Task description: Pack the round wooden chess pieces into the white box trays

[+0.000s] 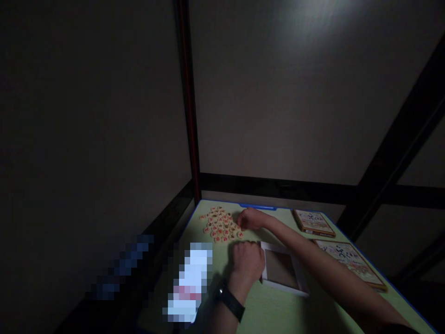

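Observation:
Several round, pale game discs with red and dark marks [219, 225] lie in a cluster at the far left of a green table [278, 311]. My right hand [251, 218] reaches across to the cluster's right edge, fingers curled down among the discs. My left hand [246, 262], with a dark watch on its wrist, rests closed on the table beside the left edge of a shallow open white box [283, 271]. What either hand holds is hidden in the dim light.
Two flat boxes or boards with printed covers lie at the right, one small [314, 222] and one larger [351, 260]. The table has a blue rim and stands in a dark corner with black frame bars [278, 185]. A blurred white patch [190, 283] lies at the near left.

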`<state>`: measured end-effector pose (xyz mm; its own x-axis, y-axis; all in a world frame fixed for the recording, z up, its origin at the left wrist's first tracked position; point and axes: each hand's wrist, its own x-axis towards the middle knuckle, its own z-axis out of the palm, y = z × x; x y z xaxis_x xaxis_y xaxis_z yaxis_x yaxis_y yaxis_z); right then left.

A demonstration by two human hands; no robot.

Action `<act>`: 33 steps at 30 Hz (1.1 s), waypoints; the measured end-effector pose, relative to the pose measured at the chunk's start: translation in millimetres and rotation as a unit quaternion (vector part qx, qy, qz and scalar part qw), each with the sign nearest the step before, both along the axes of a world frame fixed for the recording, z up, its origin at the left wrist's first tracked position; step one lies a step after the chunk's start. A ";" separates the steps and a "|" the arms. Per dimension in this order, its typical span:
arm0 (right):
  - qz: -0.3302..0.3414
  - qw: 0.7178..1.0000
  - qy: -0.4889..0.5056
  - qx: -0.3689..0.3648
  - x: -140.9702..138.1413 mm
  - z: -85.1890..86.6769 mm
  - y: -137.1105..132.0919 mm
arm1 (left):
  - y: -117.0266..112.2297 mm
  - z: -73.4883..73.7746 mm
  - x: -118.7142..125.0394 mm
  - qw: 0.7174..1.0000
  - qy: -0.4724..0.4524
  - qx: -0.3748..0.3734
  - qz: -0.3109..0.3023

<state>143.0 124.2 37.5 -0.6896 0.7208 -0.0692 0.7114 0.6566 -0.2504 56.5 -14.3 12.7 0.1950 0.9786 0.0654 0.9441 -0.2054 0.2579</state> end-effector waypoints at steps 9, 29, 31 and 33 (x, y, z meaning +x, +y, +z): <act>0.034 0.999 -0.013 0.016 -1.8 -2.0 -2.1 | -2.0 4.3 -1.0 1.000 0.003 -0.010 -0.007; 0.011 0.997 -0.047 0.058 -63.6 -2.5 28.2 | -1.0 -2.6 0.3 1.000 0.003 -0.012 -0.020; 0.013 0.997 -0.050 0.051 -57.0 -2.7 29.3 | -0.8 -4.3 0.6 1.000 -0.001 -0.001 -0.019; 0.016 0.997 -0.052 0.045 -50.2 -2.3 29.4 | -0.9 -5.3 0.9 1.000 -0.005 0.004 -0.015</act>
